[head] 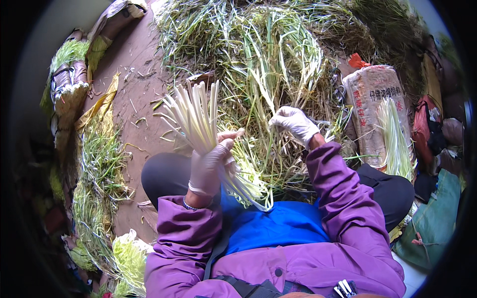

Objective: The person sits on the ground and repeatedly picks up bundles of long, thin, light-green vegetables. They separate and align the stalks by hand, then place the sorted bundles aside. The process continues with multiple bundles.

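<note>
My left hand [210, 164], in a thin whitish glove, is closed around a bunch of pale chive-like stalks [193, 115]. Their cut-looking white ends fan out above the fist, and the yellow-green leaves [249, 188] hang below it towards my lap. My right hand [294, 124], gloved too, pinches a few long stalks [262, 85] at the near side of a big heap of green and withered leaves [208, 41]. Its fingertips are partly hidden, so the exact number of stalks in them cannot be told.
To the right lies a wrapped block with printed writing [376, 89], a pale bunch [395, 138] leaning on it. A green sack [428, 219] is at the lower right. Loose leaves [98, 167] line the left of the brown floor [138, 97]; tied bundles [70, 78] stand beyond.
</note>
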The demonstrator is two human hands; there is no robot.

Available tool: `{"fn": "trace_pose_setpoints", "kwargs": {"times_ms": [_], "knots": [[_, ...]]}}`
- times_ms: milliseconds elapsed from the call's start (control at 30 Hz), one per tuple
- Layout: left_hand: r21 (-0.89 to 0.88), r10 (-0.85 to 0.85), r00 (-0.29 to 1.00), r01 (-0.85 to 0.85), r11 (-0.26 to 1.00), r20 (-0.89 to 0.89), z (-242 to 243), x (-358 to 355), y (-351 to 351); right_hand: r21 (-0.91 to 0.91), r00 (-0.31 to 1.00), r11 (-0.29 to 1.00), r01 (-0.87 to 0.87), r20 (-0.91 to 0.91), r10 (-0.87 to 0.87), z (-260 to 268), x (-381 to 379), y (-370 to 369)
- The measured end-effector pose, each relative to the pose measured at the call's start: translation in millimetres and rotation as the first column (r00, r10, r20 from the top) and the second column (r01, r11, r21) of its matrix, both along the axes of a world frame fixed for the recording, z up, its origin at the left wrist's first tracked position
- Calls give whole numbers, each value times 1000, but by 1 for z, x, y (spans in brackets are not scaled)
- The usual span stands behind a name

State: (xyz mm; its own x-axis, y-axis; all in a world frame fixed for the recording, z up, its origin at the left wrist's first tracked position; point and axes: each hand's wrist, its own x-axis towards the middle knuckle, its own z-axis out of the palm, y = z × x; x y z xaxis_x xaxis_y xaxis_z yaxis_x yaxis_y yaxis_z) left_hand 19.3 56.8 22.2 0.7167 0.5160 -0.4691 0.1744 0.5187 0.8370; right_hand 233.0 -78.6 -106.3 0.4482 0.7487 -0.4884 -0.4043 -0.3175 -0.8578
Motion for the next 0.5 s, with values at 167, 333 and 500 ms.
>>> {"fn": "trace_pose_setpoints", "kwargs": {"times_ms": [167,333,500], "knots": [[5,-11,1000,11,1000,20,0,3,-5,194,958,980,47,-288,11,27,-5,-28],[-52,-9,998,12,999,56,-5,6,-11,159,961,987,4,-274,40,63,-18,-51],[-18,-106,990,108,994,97,-15,9,-22,413,944,907,-78,-262,201,109,-29,-75]]}}
